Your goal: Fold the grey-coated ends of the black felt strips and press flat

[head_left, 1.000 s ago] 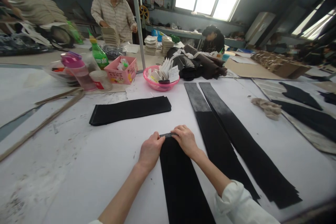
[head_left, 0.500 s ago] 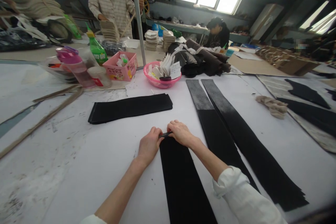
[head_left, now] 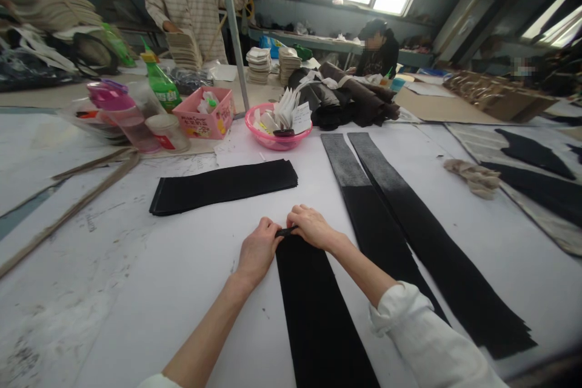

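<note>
A long black fabric strip (head_left: 318,309) runs from the lower edge of the view up to my hands. Its far end is turned up or folded between them. My left hand (head_left: 260,248) pinches the left corner of that end, thumb and fingers pressed together. At the right corner, my right hand (head_left: 309,225) grips the same end with curled fingers, which partly hide the fold. Beyond my hands lies a folded stack of black strips (head_left: 222,187), set crosswise. To the right, two long piles of black strips (head_left: 379,218) with greyish far ends lie side by side.
A pink basket (head_left: 278,144) with paper tags stands at the back, near a pink box (head_left: 207,121) and a green bottle (head_left: 161,88). Beige gloves (head_left: 473,177) lie at right. Two people (head_left: 188,18) are across the table, beside a metal pole (head_left: 233,30).
My hands keep their hold on the strip's end, almost unmoved. The view has shifted slightly. The person across the table has raised one hand along the pole.
</note>
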Action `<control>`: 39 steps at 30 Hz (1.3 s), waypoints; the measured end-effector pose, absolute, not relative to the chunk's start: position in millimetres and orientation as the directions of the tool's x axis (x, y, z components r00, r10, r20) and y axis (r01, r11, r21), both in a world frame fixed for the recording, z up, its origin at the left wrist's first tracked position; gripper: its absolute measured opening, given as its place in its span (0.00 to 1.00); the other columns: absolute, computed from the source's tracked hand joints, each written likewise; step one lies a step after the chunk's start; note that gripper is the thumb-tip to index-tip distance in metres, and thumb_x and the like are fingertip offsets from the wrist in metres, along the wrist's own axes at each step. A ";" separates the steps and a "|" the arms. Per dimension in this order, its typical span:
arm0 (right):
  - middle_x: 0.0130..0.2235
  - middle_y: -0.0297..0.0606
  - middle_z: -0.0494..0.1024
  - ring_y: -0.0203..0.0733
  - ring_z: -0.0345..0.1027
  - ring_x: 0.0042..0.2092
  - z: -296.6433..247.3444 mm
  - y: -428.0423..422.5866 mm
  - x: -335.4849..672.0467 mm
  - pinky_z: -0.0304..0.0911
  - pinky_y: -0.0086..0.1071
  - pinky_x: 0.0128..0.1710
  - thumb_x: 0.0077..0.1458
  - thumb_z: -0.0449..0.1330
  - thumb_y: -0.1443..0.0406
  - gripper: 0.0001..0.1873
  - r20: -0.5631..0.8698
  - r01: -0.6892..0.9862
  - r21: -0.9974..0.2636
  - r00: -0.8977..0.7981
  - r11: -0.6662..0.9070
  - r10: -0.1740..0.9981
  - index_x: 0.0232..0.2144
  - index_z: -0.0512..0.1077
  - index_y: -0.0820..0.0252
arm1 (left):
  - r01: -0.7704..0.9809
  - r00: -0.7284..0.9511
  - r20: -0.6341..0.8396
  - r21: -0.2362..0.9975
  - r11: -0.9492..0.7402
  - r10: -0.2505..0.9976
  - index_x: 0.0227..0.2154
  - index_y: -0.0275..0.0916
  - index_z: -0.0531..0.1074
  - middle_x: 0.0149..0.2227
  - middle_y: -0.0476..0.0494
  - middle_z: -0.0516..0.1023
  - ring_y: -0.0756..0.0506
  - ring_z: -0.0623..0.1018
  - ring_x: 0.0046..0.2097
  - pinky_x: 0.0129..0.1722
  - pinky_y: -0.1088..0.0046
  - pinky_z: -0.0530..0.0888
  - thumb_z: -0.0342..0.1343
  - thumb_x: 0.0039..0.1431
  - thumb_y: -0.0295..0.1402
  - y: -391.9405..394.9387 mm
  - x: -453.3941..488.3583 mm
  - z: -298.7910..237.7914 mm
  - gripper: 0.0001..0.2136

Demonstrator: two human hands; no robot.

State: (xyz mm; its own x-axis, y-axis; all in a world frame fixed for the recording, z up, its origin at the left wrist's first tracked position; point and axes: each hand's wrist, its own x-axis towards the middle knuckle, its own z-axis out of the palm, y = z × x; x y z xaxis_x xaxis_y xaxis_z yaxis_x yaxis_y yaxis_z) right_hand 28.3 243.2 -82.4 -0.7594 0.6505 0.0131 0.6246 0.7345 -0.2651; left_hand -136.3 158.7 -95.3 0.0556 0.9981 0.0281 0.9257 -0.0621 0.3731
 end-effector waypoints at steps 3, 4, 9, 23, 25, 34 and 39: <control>0.38 0.34 0.72 0.39 0.62 0.41 -82.7 238.1 31.4 0.55 0.30 0.38 0.55 0.63 0.69 0.05 0.065 0.601 -0.292 -0.763 0.744 0.643 0.35 0.70 0.57 | 0.910 0.051 0.066 0.409 -0.073 0.997 0.41 0.42 0.67 0.43 0.48 0.70 0.49 0.74 0.39 0.36 0.73 0.68 0.50 0.62 0.32 157.2 -136.0 -96.9 0.06; 0.37 0.33 0.73 0.39 0.62 0.41 -83.8 236.5 32.6 0.55 0.30 0.39 0.55 0.63 0.69 0.05 0.083 0.593 -0.304 -0.764 0.746 0.640 0.34 0.70 0.57 | 0.905 0.052 0.083 0.418 -0.082 0.995 0.40 0.42 0.67 0.42 0.48 0.70 0.49 0.73 0.39 0.36 0.73 0.68 0.50 0.62 0.32 156.6 -136.0 -97.9 0.05; 0.38 0.33 0.74 0.39 0.62 0.44 -94.3 231.8 38.6 0.55 0.31 0.42 0.57 0.61 0.68 0.04 0.160 0.565 -0.332 -0.755 0.755 0.635 0.37 0.72 0.55 | 0.902 0.058 0.154 0.415 -0.118 0.986 0.37 0.41 0.66 0.39 0.48 0.71 0.48 0.73 0.39 0.36 0.73 0.68 0.49 0.63 0.32 154.4 -135.6 -104.1 0.02; 0.37 0.35 0.75 0.39 0.62 0.42 -118.5 230.2 43.9 0.56 0.32 0.41 0.62 0.57 0.63 0.08 0.340 0.498 -0.258 -0.755 0.828 0.560 0.34 0.76 0.55 | 0.947 0.122 0.263 0.256 -0.192 0.957 0.31 0.40 0.65 0.36 0.47 0.69 0.47 0.70 0.40 0.37 0.73 0.67 0.48 0.65 0.33 153.6 -135.7 -122.2 0.07; 0.38 0.36 0.75 0.40 0.62 0.43 -119.2 229.5 44.5 0.57 0.32 0.41 0.61 0.57 0.64 0.07 0.347 0.497 -0.248 -0.756 0.831 0.556 0.34 0.75 0.55 | 0.954 0.133 0.262 0.229 -0.195 0.956 0.32 0.40 0.66 0.37 0.47 0.69 0.47 0.70 0.40 0.37 0.73 0.67 0.47 0.65 0.33 153.2 -135.3 -123.5 0.07; 0.39 0.35 0.73 0.39 0.61 0.43 -117.6 228.6 47.0 0.57 0.33 0.42 0.61 0.57 0.67 0.09 0.316 0.495 -0.220 -0.779 0.841 0.541 0.41 0.75 0.51 | 0.968 0.159 0.254 0.151 -0.202 0.954 0.32 0.40 0.66 0.38 0.46 0.68 0.46 0.69 0.41 0.35 0.73 0.67 0.46 0.65 0.34 152.5 -133.3 -120.1 0.07; 0.38 0.36 0.72 0.40 0.61 0.42 -118.7 226.9 46.1 0.55 0.34 0.41 0.62 0.55 0.64 0.09 0.324 0.479 -0.145 -0.804 0.866 0.499 0.41 0.75 0.52 | 0.974 0.195 0.251 0.060 -0.217 0.948 0.33 0.39 0.67 0.37 0.46 0.68 0.45 0.69 0.41 0.35 0.71 0.67 0.46 0.65 0.31 150.3 -132.3 -120.9 0.07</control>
State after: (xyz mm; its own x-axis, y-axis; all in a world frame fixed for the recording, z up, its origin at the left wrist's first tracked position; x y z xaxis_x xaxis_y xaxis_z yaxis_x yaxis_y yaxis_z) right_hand 46.1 226.9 -118.7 -0.8040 0.4987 0.3239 0.4787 0.8659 -0.1450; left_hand -132.3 150.3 -120.9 0.1954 0.9482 0.2506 0.9744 -0.2166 0.0601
